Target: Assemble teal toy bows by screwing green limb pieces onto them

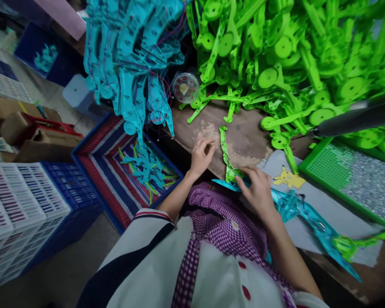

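Observation:
My left hand (pixel 202 156) is over the worn tabletop, its thumb and fingers curled toward each other in a pinch; anything between the tips is too small to make out. Just right of it lies a long, thin green plastic arm (pixel 225 149) with a wider end near me. My right hand (pixel 258 188) grips that wide end, thumb and fingers pressed on it. A blue plastic shell (pixel 224 185) sits against the wide end, partly under my right hand. Further right rests a joined blue plastic piece (pixel 317 220) with a green end (pixel 345 247).
Green parts (pixel 282 47) are heaped at the back, beside stacked blue parts (pixel 131 64) with red wires. A round clear spool (pixel 185 87) stands between. At right are a green tray (pixel 327 158) of small metal pieces and a dark power screwdriver (pixel 349 119). A striped-lined bin (pixel 99 171) is at left.

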Action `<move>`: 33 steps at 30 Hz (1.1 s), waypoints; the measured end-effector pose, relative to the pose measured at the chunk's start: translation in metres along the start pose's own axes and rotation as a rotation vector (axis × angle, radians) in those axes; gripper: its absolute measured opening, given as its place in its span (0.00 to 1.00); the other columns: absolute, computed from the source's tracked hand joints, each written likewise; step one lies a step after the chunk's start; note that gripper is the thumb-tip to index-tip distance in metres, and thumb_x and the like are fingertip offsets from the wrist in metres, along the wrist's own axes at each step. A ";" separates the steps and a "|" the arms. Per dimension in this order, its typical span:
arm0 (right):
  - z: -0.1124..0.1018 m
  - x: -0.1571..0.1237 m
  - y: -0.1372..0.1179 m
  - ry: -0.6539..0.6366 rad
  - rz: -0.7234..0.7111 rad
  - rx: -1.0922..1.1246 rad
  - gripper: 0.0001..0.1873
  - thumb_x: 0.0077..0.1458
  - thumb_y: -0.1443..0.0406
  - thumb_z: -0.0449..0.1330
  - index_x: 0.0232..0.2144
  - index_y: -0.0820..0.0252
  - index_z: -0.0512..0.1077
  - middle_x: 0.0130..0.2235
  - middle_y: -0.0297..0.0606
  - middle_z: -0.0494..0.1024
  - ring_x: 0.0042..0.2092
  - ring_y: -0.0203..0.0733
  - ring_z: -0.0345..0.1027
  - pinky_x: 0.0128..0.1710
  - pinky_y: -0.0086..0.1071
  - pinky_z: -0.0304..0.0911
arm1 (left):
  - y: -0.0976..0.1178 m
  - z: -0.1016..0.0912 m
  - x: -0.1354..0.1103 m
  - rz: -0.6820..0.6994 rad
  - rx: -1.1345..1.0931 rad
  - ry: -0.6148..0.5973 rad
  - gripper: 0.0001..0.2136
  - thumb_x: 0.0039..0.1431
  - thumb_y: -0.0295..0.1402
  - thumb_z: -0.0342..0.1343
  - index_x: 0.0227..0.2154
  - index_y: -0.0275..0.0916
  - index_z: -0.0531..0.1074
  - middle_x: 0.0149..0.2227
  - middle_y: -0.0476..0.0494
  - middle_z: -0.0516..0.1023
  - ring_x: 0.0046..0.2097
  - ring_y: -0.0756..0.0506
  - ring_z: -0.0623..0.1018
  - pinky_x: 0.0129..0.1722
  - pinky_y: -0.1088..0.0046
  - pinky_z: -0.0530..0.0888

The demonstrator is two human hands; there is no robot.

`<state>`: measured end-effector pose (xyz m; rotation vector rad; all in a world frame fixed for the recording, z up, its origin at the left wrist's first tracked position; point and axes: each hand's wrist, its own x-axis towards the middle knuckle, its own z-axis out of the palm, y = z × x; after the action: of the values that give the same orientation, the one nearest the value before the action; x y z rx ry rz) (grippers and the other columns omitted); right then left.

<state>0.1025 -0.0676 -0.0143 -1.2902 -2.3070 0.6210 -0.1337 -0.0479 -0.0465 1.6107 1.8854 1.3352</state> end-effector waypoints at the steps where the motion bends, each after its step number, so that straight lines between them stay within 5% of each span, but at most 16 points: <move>1: 0.000 0.003 0.000 -0.001 -0.005 -0.002 0.16 0.68 0.54 0.54 0.50 0.57 0.71 0.49 0.45 0.79 0.51 0.49 0.72 0.50 0.43 0.59 | 0.000 0.000 -0.003 0.013 0.027 0.009 0.08 0.70 0.37 0.54 0.45 0.42 0.76 0.45 0.42 0.80 0.51 0.45 0.78 0.54 0.62 0.76; 11: -0.013 0.030 0.000 0.019 0.025 0.044 0.15 0.68 0.54 0.53 0.42 0.57 0.75 0.43 0.43 0.80 0.46 0.49 0.74 0.46 0.43 0.63 | 0.004 0.017 -0.001 0.023 0.235 0.012 0.12 0.72 0.38 0.50 0.47 0.41 0.76 0.48 0.43 0.81 0.52 0.44 0.78 0.54 0.63 0.72; 16: -0.036 0.091 -0.027 0.138 0.035 0.187 0.13 0.66 0.55 0.56 0.39 0.56 0.76 0.40 0.41 0.80 0.44 0.47 0.74 0.47 0.42 0.66 | 0.006 0.015 -0.002 -0.007 0.250 -0.032 0.12 0.73 0.39 0.48 0.48 0.43 0.76 0.48 0.43 0.81 0.52 0.43 0.78 0.53 0.63 0.72; 21: -0.029 0.136 -0.037 0.187 0.009 0.356 0.16 0.66 0.54 0.57 0.43 0.59 0.76 0.43 0.42 0.80 0.45 0.45 0.74 0.47 0.41 0.67 | 0.005 0.016 -0.002 -0.013 0.206 -0.045 0.13 0.73 0.37 0.47 0.50 0.44 0.75 0.50 0.42 0.80 0.54 0.42 0.77 0.55 0.60 0.71; 33: -0.003 0.061 -0.004 0.041 0.126 0.177 0.16 0.65 0.55 0.54 0.38 0.57 0.77 0.38 0.44 0.80 0.41 0.48 0.73 0.42 0.41 0.67 | 0.007 0.007 0.005 -0.090 0.166 -0.138 0.16 0.72 0.41 0.49 0.56 0.42 0.70 0.52 0.40 0.79 0.56 0.41 0.76 0.57 0.60 0.70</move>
<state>0.0720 -0.0159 -0.0006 -1.3580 -2.0975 0.8134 -0.1265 -0.0410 -0.0430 1.6282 2.0036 1.0278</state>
